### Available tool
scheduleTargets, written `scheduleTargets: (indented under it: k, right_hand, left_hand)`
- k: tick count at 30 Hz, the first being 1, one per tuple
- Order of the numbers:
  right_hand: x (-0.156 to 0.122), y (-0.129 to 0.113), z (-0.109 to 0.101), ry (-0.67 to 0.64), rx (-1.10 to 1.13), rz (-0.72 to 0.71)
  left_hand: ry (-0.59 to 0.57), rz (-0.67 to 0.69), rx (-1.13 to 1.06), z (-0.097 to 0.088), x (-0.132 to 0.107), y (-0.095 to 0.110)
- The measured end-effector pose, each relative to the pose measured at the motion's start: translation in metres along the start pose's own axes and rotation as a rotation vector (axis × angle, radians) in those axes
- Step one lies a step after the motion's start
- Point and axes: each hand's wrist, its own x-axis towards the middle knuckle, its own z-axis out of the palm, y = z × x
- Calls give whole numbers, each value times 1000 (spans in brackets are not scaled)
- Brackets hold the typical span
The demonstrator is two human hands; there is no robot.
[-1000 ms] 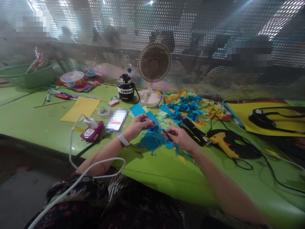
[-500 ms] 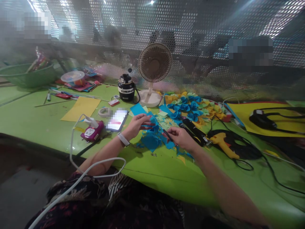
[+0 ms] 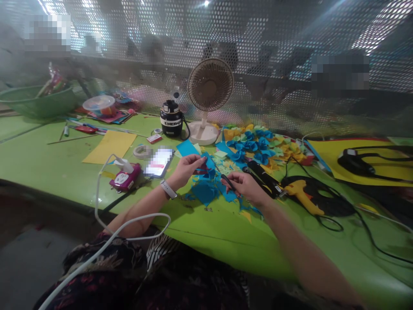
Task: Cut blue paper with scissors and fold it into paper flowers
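My left hand (image 3: 186,168) pinches a piece of blue paper (image 3: 206,162) above the green table (image 3: 48,163). My right hand (image 3: 247,186) is closed on black-handled scissors (image 3: 226,179), whose blades point up and left into the blue paper. Beneath both hands lie blue paper scraps (image 3: 206,191). A white watch sits on my left wrist.
Behind the hands stand a small desk fan (image 3: 209,99) and a black jar (image 3: 171,119). A phone (image 3: 158,162), a pink socket block (image 3: 125,177) with a white cable, tape, a yellow sheet (image 3: 108,146), paper flowers (image 3: 258,144), a yellow glue gun (image 3: 301,193) and black cords surround them.
My left hand has risen slightly with the blue paper, and my right hand has shifted a little with the scissors. Everything else on the table stays put.
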Motion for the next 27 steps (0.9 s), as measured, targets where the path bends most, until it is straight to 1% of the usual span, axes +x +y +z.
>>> scheduleTargets:
  k: [12,22,25,27]
  right_hand:
    - [-2,-2,2,13,-13,-10]
    - [-1,-2,2,13,-11,-13]
    - [-2,-2,3,20,-5,-11]
    - [-2,-3,3,20,0,-4]
  left_hand:
    - [-1,8,-2,-1,1,-2]
    - [-24,4,2,0,0,-3]
    - [-21,-4,-4,0,1,-4]
    - [1,-16,-30,0,2,-4]
